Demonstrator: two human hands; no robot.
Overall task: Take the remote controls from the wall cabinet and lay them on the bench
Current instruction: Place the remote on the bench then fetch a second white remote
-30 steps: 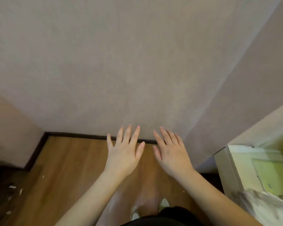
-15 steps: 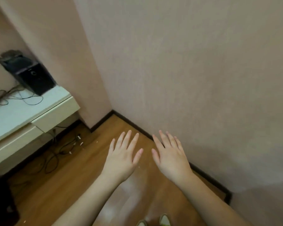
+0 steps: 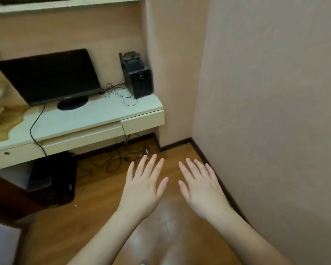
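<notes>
My left hand [image 3: 143,188] and my right hand [image 3: 201,186] are stretched out side by side, palms down, over the wooden floor [image 3: 96,217]. All fingers are straight and spread, and both hands hold nothing. No remote control, wall cabinet or bench shows in the head view. A white shelf edge [image 3: 65,5] runs along the top left, its contents cut off by the frame.
A white desk [image 3: 96,115] with drawers stands at the left, carrying a black monitor [image 3: 50,77] and a black speaker [image 3: 138,77]. Cables [image 3: 118,159] trail on the floor below it beside a dark computer case [image 3: 54,180]. A pink wall [image 3: 275,111] rises close on the right.
The view has swung left: the plain wall slid off to the right and the desk, monitor and speaker came into sight. Both hands stay open and side by side.
</notes>
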